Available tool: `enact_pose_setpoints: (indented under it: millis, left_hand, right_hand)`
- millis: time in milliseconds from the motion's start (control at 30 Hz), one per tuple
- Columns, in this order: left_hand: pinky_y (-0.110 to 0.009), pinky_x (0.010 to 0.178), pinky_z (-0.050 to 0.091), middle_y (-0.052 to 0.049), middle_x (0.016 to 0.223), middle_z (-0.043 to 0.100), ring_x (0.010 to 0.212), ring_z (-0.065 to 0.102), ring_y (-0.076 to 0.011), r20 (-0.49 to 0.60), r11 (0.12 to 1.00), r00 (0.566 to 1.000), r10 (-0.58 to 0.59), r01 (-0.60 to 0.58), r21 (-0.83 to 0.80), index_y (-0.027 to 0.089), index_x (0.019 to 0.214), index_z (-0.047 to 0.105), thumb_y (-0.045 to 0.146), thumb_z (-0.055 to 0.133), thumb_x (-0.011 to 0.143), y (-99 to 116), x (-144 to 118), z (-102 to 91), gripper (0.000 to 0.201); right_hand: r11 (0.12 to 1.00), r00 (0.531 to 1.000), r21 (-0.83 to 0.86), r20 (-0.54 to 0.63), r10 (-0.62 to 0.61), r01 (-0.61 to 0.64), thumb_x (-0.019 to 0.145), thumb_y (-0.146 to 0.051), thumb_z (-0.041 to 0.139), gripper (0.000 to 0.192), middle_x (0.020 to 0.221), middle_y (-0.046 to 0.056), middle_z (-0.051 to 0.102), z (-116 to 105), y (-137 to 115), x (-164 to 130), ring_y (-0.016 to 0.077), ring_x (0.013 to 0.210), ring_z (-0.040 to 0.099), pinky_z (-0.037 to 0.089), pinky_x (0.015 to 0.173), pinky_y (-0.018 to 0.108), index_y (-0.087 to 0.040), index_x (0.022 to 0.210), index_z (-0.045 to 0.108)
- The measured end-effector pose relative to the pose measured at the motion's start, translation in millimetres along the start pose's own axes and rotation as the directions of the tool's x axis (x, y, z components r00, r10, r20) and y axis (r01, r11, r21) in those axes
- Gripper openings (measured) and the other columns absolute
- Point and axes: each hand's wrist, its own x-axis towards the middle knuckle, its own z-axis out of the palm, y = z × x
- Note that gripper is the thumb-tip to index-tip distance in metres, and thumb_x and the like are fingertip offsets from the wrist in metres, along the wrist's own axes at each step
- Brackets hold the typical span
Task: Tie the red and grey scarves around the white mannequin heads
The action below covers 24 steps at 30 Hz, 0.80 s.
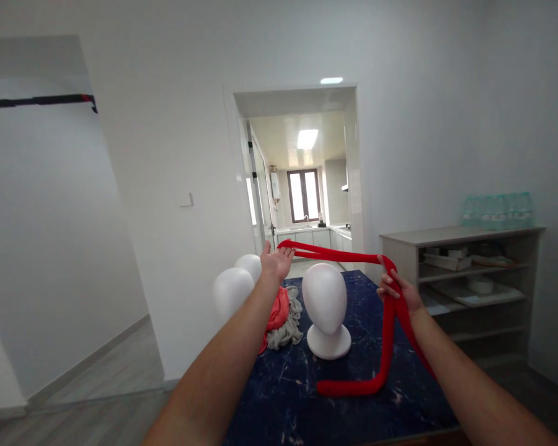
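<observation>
A long red strip of cloth, like a scarf (339, 254), stretches doubled between my two hands above the table. My left hand (278, 261) is palm up with its fingers stretched out and thumb apart; the scarf's looped end passes behind its fingertips. On the right, my right hand (397, 288) is closed around the scarf. From there two lengths hang down, one bending to lie along the tabletop, the other running behind my right forearm. Between the hands and lower stands a white foam mannequin head (324, 298), upright on its round base.
The dark blue marbled table (288, 396) bears two more white heads (232, 291) at left, partly behind my left arm. Beside them lie a coral cloth (279, 310) and a grey cloth (289, 319). A shelf unit (469, 238) with bottles (497, 210) stands right.
</observation>
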Motion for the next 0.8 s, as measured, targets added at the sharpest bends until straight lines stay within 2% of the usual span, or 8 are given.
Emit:
enact_pose_setpoints:
  millis: [100, 233, 400, 533, 600, 667, 733, 800]
  left_hand:
    - [-0.047, 0.100, 0.057, -0.013, 0.137, 0.063, 0.117, 0.066, -0.0253, -0.112, 0.980, 0.993, 0.029, -0.006, 0.200, 0.019, 0.133, 0.062, 0.044, 0.061, 0.101, -16, 10, -7.6, 0.041]
    - [-0.048, 0.098, 0.057, -0.011, 0.135, 0.063, 0.116, 0.065, -0.0259, -0.169, 0.973, 0.985, 0.019, 0.021, 0.230, 0.018, 0.134, 0.061, 0.041, 0.067, 0.099, -43, 2, -35.0, 0.042]
    - [-0.043, 0.104, 0.054, -0.014, 0.137, 0.066, 0.122, 0.066, -0.0264, -0.256, 0.979, 0.967, 0.015, 0.038, 0.200, 0.024, 0.125, 0.068, 0.056, 0.042, 0.102, -76, -34, -87.0, 0.047]
    - [-0.044, 0.105, 0.055, -0.018, 0.130, 0.070, 0.124, 0.067, -0.0274, -0.292, 0.991, 0.956, 0.006, 0.034, 0.131, 0.021, 0.113, 0.070, 0.054, 0.021, 0.099, -100, -83, -125.9, 0.060]
    - [-0.046, 0.105, 0.055, -0.017, 0.124, 0.072, 0.122, 0.068, -0.0281, -0.262, 0.994, 0.965, -0.031, 0.056, 0.090, 0.021, 0.108, 0.071, 0.048, 0.027, 0.096, -114, -112, -133.8, 0.053]
    - [-0.048, 0.103, 0.055, -0.015, 0.115, 0.075, 0.115, 0.071, -0.0295, -0.185, 0.990, 0.975, -0.120, 0.132, 0.052, 0.021, 0.103, 0.072, 0.042, 0.039, 0.089, -132, -140, -130.2, 0.041]
    - [-0.049, 0.099, 0.056, -0.014, 0.105, 0.077, 0.104, 0.073, -0.0307, -0.038, 0.966, 0.967, -0.254, 0.255, 0.042, 0.021, 0.099, 0.074, 0.035, 0.050, 0.081, -152, -165, -117.2, 0.033]
    - [-0.048, 0.092, 0.056, -0.013, 0.094, 0.077, 0.094, 0.073, -0.0310, 0.163, 0.924, 0.911, -0.379, 0.361, 0.129, 0.019, 0.092, 0.076, 0.028, 0.055, 0.072, -175, -181, -100.7, 0.030]
  right_hand:
    - [0.984, 0.987, 0.068, 0.029, 0.161, -0.163, 0.094, -0.053, 0.059, 0.031, 0.055, -0.009, 0.037, 11, 20, 24, 0.0100, 0.044, 0.021, 0.058, 0.069, 0.029, -0.026, 0.079, 0.062]
    - [0.939, 0.947, 0.118, 0.027, 0.321, -0.322, 0.094, -0.050, 0.062, 0.032, 0.047, -0.010, 0.028, 19, 61, 26, 0.0098, 0.040, 0.026, 0.057, 0.061, 0.025, -0.024, 0.075, 0.060]
    - [0.861, 0.868, 0.109, 0.030, 0.496, -0.497, 0.101, -0.040, 0.050, 0.037, 0.041, -0.010, 0.028, 22, 112, -10, 0.0075, 0.034, 0.029, 0.046, 0.047, 0.017, -0.021, 0.070, 0.059]
    - [0.772, 0.775, 0.075, 0.058, 0.629, -0.632, 0.102, -0.038, 0.043, 0.045, 0.035, -0.009, 0.024, 24, 133, -47, 0.0070, 0.030, 0.027, 0.038, 0.039, 0.015, -0.020, 0.062, 0.055]
    - [0.756, 0.759, 0.065, 0.054, 0.649, -0.651, 0.101, -0.038, 0.047, 0.042, 0.035, -0.009, 0.028, 27, 136, -61, 0.0070, 0.030, 0.029, 0.041, 0.040, 0.016, -0.020, 0.064, 0.054]
    - [0.792, 0.794, 0.064, 0.019, 0.607, -0.607, 0.097, -0.037, 0.053, 0.032, 0.042, -0.007, 0.043, 34, 138, -71, 0.0052, 0.031, 0.028, 0.048, 0.043, 0.019, -0.020, 0.070, 0.056]
    - [0.835, 0.835, 0.027, -0.022, 0.550, -0.550, 0.091, -0.035, 0.060, 0.016, 0.054, -0.005, 0.059, 44, 140, -77, 0.0049, 0.032, 0.031, 0.053, 0.046, 0.023, -0.021, 0.084, 0.061]
    - [0.856, 0.857, -0.041, -0.047, 0.513, -0.515, 0.084, -0.034, 0.065, 0.024, 0.060, -0.004, 0.065, 56, 145, -80, 0.0092, 0.036, 0.042, 0.053, 0.046, 0.026, -0.023, 0.105, 0.063]
